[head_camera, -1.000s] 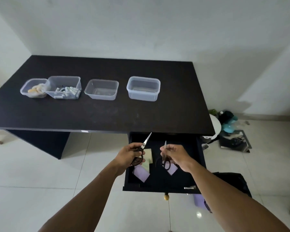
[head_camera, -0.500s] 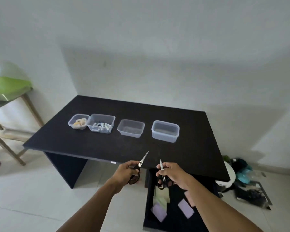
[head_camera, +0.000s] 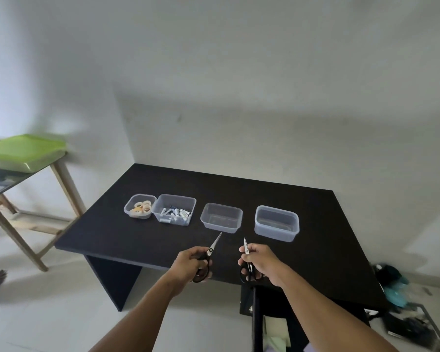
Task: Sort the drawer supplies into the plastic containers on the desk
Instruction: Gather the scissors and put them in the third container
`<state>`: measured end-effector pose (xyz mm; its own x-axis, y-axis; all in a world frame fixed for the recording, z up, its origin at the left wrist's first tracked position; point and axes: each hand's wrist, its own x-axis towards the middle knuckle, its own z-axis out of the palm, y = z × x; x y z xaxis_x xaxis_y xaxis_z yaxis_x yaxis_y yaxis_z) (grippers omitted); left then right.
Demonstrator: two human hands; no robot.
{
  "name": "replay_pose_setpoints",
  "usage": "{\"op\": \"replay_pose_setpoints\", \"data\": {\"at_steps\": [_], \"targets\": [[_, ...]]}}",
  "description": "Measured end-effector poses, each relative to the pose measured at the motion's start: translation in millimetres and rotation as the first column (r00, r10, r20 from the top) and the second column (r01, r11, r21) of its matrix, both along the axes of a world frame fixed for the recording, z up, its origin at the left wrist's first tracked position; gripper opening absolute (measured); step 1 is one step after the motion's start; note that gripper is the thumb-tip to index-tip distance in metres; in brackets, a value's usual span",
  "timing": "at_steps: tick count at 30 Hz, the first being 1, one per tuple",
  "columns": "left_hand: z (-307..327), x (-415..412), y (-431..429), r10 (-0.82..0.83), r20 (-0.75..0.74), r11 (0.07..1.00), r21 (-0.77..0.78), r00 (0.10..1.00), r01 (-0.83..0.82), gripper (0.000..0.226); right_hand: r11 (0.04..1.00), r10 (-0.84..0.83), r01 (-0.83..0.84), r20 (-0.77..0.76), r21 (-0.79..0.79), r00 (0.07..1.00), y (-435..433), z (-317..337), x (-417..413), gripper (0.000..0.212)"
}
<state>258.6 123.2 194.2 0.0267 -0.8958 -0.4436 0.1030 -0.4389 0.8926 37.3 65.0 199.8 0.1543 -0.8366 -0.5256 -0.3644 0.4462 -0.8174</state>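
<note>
My left hand (head_camera: 187, 266) grips a pair of black-handled scissors (head_camera: 214, 246), blades pointing up and right toward an empty clear container (head_camera: 221, 217). My right hand (head_camera: 261, 260) grips a second pair of scissors (head_camera: 246, 247), blade tip pointing up. Both hands hover over the front edge of the black desk (head_camera: 142, 240). Further right stands another empty clear container (head_camera: 276, 223). At the left, a small tub (head_camera: 139, 210) holds tape rolls and a container (head_camera: 177, 210) holds small white items. The open drawer (head_camera: 269, 323) lies below my right arm, with paper notes in it.
A wooden folding table (head_camera: 23, 189) with a green tray (head_camera: 26, 151) stands at the left. Bags and clutter (head_camera: 401, 301) lie on the floor to the right of the desk. White walls enclose the desk's back corner.
Both hands rose from the drawer with a pair of scissors each and now hover over the desk's front edge. The view tilted up, so the drawer dropped to the bottom.
</note>
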Motion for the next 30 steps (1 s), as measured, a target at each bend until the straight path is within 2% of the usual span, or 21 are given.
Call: {"op": "replay_pose_setpoints", "data": {"at_steps": [9, 15, 21, 26, 27, 30], "targets": [[-7, 19, -114, 0.058, -0.018, 0.998, 0.006, 0.998, -0.058, 0.036, 0.99, 0.075, -0.095, -0.179, -0.108, 0.981, -126, -3, 34, 0.027], [-27, 23, -181, 0.082, -0.029, 0.996, 0.025, 0.996, -0.081, 0.035, 0.947, 0.185, -0.265, -0.365, -0.183, 0.912, -215, -34, 63, 0.032], [-53, 35, -220, 0.096, -0.052, 0.994, 0.057, 0.994, -0.093, 0.033, 0.871, 0.328, -0.467, -0.523, -0.156, 0.787, -272, -70, 94, 0.028], [-73, 43, -240, 0.114, -0.078, 0.991, 0.076, 0.99, -0.108, 0.033, 0.819, 0.377, -0.57, -0.687, -0.066, 0.621, -286, -98, 107, 0.034], [-76, 44, -241, 0.112, -0.079, 0.991, 0.078, 0.991, -0.106, 0.033, 0.816, 0.383, -0.575, -0.693, -0.055, 0.611, -287, -104, 109, 0.032], [-83, 51, -243, 0.088, -0.06, 0.993, 0.079, 0.994, -0.084, 0.033, 0.836, 0.385, -0.545, -0.64, -0.064, 0.665, -290, -126, 113, 0.028]]}}
